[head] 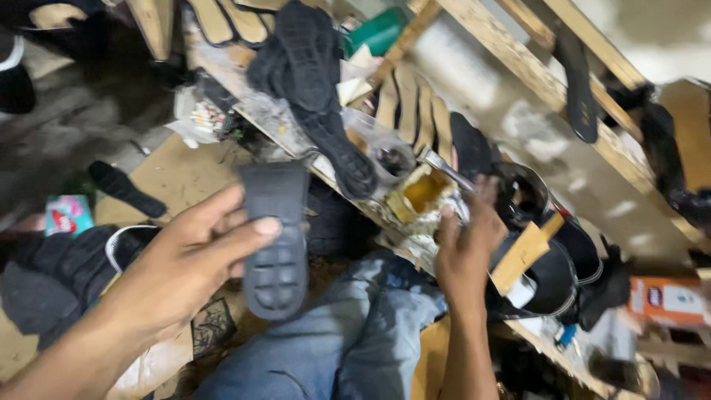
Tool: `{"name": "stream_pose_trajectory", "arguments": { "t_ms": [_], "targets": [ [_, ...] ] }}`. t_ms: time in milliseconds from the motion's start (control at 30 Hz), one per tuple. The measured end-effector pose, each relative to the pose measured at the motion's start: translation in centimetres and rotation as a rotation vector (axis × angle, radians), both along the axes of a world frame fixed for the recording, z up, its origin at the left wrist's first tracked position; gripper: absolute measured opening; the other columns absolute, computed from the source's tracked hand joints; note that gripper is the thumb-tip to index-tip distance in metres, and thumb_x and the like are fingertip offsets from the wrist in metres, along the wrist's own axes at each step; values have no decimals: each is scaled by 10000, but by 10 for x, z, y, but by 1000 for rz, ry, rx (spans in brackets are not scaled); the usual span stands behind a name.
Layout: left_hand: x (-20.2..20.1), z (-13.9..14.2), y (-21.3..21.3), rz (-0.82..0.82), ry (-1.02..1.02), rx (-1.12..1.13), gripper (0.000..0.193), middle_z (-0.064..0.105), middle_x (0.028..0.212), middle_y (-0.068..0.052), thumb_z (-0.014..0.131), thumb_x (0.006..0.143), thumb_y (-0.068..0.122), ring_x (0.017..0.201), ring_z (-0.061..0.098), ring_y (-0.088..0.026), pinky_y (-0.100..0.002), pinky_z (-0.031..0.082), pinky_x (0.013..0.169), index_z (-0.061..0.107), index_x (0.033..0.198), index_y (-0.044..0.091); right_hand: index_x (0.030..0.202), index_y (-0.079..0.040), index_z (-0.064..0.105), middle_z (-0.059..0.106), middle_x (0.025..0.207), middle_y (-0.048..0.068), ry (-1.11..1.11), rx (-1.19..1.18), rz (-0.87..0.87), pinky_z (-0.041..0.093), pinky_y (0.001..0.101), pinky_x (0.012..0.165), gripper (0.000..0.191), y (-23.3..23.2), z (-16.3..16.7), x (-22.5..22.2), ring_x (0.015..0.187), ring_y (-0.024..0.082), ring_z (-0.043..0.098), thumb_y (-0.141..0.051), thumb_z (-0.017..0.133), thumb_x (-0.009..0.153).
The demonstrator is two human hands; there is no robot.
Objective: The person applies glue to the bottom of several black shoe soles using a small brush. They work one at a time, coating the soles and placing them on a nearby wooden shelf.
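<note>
My left hand (pixel 185 263) grips a dark grey rubber shoe sole (pixel 275 237), tread side up, above my knee in blue jeans (pixel 348 333). My right hand (pixel 465 244) reaches to the low wooden bench and holds a thin metal-handled tool (pixel 444 169) whose end sits in a small open tin of yellowish glue (pixel 421 194). Black soles (pixel 311 67) lie stacked on the bench just beyond the tin. The picture is blurred by motion.
Tan insoles (pixel 415 107) stand in a row on the bench. A black sandal (pixel 552 278) and a wood block (pixel 522 255) lie right of my hand. An orange box (pixel 666 300) sits far right. Cardboard (pixel 178 174), a dark sole (pixel 126 190) and dark cloth (pixel 52 278) cover the floor.
</note>
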State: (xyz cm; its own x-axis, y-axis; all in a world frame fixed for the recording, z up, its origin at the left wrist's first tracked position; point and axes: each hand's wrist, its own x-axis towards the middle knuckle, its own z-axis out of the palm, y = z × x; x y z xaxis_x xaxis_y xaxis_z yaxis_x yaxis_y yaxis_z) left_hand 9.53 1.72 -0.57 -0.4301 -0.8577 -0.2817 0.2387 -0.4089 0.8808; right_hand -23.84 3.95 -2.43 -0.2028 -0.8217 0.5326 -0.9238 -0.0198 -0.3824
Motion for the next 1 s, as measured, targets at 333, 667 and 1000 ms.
{"name": "stream_pose_trajectory", "arguments": {
  "t_ms": [333, 667, 1000],
  "targets": [
    [-14, -83, 39, 246, 63, 499, 656, 718, 1166, -72, 659, 874, 177, 1030, 695, -173, -360, 566, 897, 428, 1469, 26, 1198, -75, 716, 390, 1464, 184, 347, 492, -107, 207, 754, 982, 634, -57, -16, -11, 1350, 481, 269, -633, 555, 945],
    [-22, -58, 28, 141, -110, 45, 554, 735, 1181, -101, 601, 950, 198, 995, 655, -126, -299, 503, 862, 524, 1479, 53, 1078, -94, 778, 522, 1418, 185, 374, 404, -74, 185, 806, 981, 587, -53, -28, -21, 1348, 524, 312, -619, 547, 953],
    [-35, -21, 11, 56, -36, -291, 434, 706, 952, -44, 544, 1026, 206, 808, 630, -88, -258, 539, 714, 540, 1409, 3, 972, -84, 815, 692, 1167, 23, 387, 269, -118, 318, 582, 947, 425, -23, -11, -17, 1160, 378, 481, -451, 601, 1005]
  ]
}}
